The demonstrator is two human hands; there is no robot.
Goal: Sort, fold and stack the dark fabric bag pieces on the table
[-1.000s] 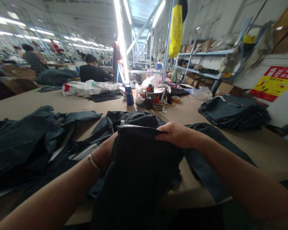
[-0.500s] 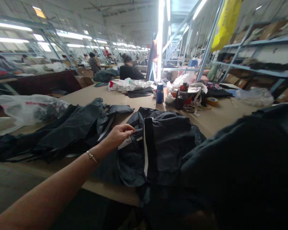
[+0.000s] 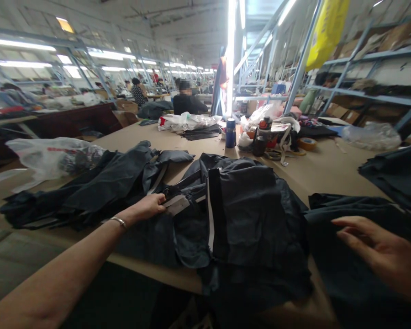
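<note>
the left hand (image 3: 153, 205) pinched dark cloth beside a pale strip (image 3: 176, 205) at the edge of the middle garment pile (image 3: 250, 205). the right hand (image 3: 376, 249), its fingers apart, was over the dark cloth at the right (image 3: 345, 211). a blue bottle (image 3: 230, 133) stood upright on the worktop (image 3: 164, 140), beyond the pile.

"How many heaps of dark cloth (image 3: 246, 205) on the surface (image 3: 329, 169)?"
"Four: one left of centre, one in the middle, two at the right of the frame."
"Vacuum flasks?"
"One blue flask (image 3: 230, 132), upper centre."
"Tape?"
"One orange roll of tape (image 3: 307, 144), right of centre."
"Yellow bags?"
"One yellow bag (image 3: 325, 36), upper right."
"Bracelets?"
"One bracelet (image 3: 119, 222), lower left."
</note>
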